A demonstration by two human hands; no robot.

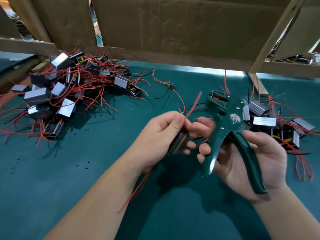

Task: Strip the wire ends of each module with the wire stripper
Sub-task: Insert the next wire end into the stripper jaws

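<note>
1. Holding a module [178,144], the left hand [161,135] has its lower fingers [189,144] curled round the grey metal case, which sits against the palm.
2. The same hand's thumb and forefinger pinch a red wire [193,105], which rises from the pinch and slants up to the right, blurred at its end.
3. A second red lead [138,186] hangs below that hand, past the wrist, down toward the table [86,196].
4. The right hand [251,161] grips the wire stripper [230,127], fingers [205,149] wrapped round the front handle and the rear handle lying across the palm.
5. The stripper's head points up and away, just right of the pinched wire's end and apart from it; whether the jaws are closed is unclear.
6. A big heap of modules [60,94] with tangled red and black leads lies well to the left of the left fingers and beyond them.
7. A smaller heap [277,125] lies just right of the right fingers, behind the tool.
8. Small dark and red scraps [83,163] dot the green table left of the left forearm.
9. Cardboard panels [173,32] stand on the far side of both hands.
</note>
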